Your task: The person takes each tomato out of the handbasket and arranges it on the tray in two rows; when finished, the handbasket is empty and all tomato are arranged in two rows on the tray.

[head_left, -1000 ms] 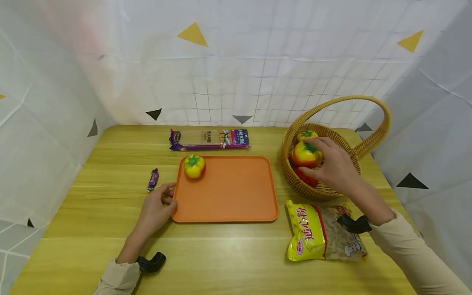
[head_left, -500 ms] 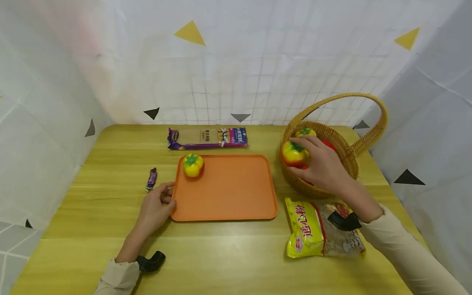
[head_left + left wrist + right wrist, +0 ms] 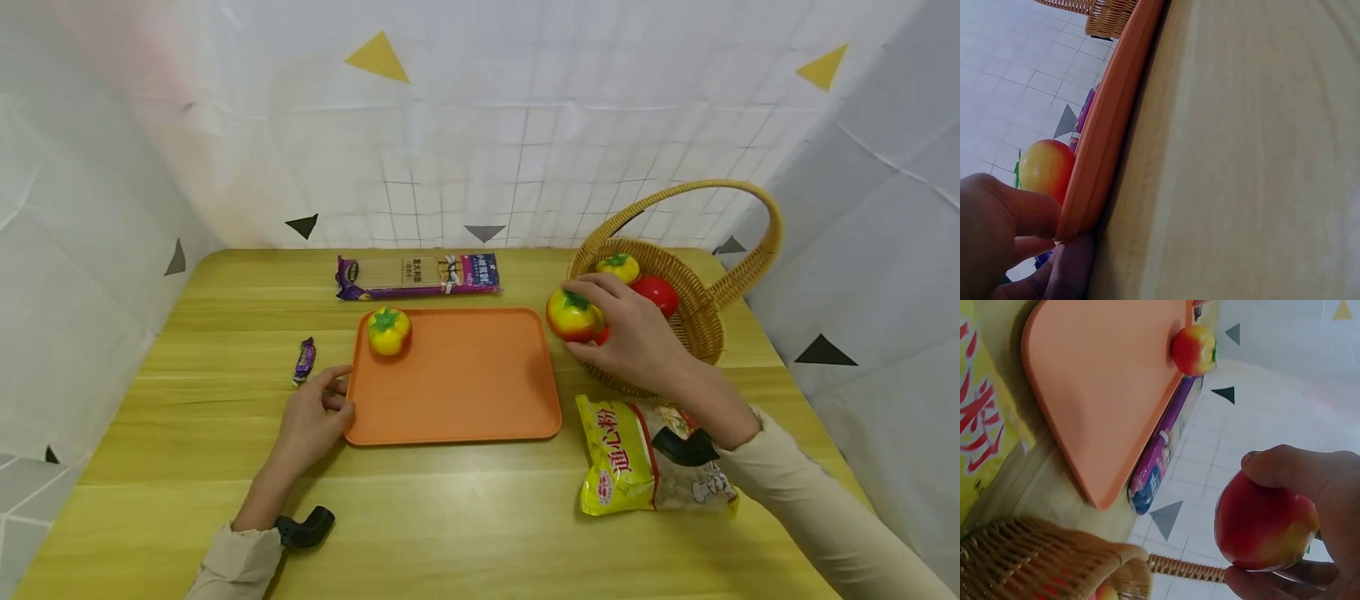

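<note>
My right hand (image 3: 637,337) grips a yellow-red toy tomato (image 3: 572,315) with a green leafy top, its thumb and fingers on opposite sides. The tomato is over the left rim of the wicker basket (image 3: 705,325), and the right wrist view shows it above the basket. Another such tomato (image 3: 389,332) sits in the far left corner of the orange tray (image 3: 457,383). At the tray's left edge, my left hand (image 3: 311,421) pinches the rim, as the left wrist view shows. A yellow tomato (image 3: 619,267) and a red round piece (image 3: 657,295) lie inside the basket.
A purple pack of noodles (image 3: 416,277) lies behind the tray. Left of the tray is a small purple wrapped candy (image 3: 304,361). The yellow bag of pasta (image 3: 618,458) lies in front of the basket, under the right wrist. The basket's tall handle (image 3: 765,217) arches up at the right.
My right hand has carried the gripped tomato leftward from inside the basket to its left rim, uncovering the red piece behind. My left hand stays at the tray's edge.
</note>
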Demonstrator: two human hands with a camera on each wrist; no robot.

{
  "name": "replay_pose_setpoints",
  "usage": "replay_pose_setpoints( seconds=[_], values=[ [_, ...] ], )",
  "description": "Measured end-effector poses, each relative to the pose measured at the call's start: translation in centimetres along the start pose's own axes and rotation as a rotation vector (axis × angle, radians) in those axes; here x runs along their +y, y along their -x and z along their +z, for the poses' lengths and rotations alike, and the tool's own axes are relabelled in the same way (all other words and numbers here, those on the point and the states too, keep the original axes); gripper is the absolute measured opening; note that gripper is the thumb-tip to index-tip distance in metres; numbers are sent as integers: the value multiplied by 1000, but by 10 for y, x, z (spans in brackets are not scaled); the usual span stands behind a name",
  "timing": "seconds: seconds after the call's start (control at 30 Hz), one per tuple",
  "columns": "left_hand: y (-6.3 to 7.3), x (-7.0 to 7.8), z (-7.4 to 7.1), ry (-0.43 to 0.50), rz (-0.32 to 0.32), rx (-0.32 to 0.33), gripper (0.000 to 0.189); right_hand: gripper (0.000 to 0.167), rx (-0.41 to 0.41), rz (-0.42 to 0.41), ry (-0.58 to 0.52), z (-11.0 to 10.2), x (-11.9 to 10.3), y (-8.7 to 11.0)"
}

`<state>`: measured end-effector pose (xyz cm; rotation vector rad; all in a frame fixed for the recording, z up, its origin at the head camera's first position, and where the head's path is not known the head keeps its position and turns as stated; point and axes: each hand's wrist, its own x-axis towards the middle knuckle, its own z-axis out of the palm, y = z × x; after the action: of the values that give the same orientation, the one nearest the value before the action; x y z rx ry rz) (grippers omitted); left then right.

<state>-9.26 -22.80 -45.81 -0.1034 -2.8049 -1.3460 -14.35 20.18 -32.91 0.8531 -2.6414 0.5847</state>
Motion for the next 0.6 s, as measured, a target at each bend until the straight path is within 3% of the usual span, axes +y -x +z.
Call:
replay_pose_setpoints(
  seconds=[0.27,0.6],
  values=[
    [-3,1,-2,1,3,11,52,74,-11,-67,-17,5,-11,-15],
    [1,1,0,-2,-20,-5,52,75,-40,-68,-51,16,-18,-20]
  ],
)
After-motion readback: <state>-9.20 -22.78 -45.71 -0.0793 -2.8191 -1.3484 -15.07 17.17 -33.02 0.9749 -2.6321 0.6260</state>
